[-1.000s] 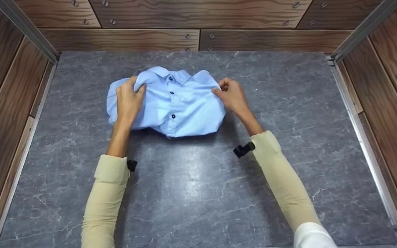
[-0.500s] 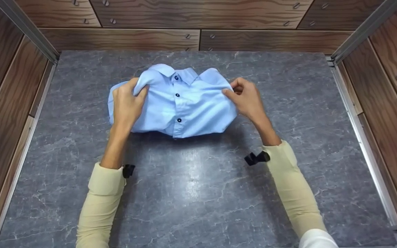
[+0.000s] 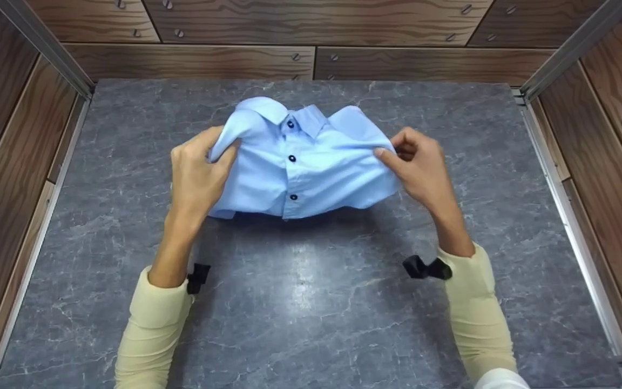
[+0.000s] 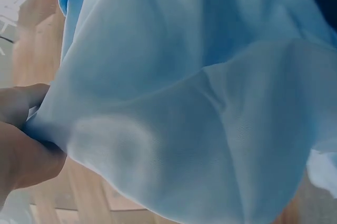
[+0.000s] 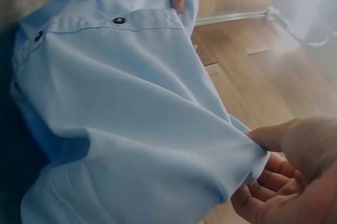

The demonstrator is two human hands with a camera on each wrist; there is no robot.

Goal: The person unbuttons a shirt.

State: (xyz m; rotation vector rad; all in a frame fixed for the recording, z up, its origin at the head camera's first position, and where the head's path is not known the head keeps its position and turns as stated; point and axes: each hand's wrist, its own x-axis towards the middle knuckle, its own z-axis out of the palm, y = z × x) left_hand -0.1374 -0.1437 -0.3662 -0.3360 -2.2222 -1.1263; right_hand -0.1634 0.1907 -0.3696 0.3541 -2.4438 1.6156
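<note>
A light blue button-up shirt point(image 3: 322, 167) with a collar point(image 3: 311, 120) and dark buttons is stretched between both hands, its front facing up in the head view. My left hand point(image 3: 197, 175) pinches the shirt near one shoulder, thumb on top of the cloth. On the opposite side, my right hand point(image 3: 421, 165) pinches the other shoulder area between thumb and fingers. In the right wrist view, the button strip point(image 5: 121, 21) runs across the upper part of the shirt, and the cloth gathers at the right thumb. Slack cloth point(image 4: 210, 129) fills most of the left wrist view.
The shirt is over a grey marbled tabletop point(image 3: 300, 324). Wood-patterned panels point(image 3: 235, 21) enclose the back and both sides, with metal rails point(image 3: 575, 232) along the edges. A black wrist mount point(image 3: 427, 267) sits at the right sleeve cuff.
The right hand has moved right and slightly toward the person, pulling the shirt with it. The left hand has shifted only a little. The shirt's left part has drawn in from the left.
</note>
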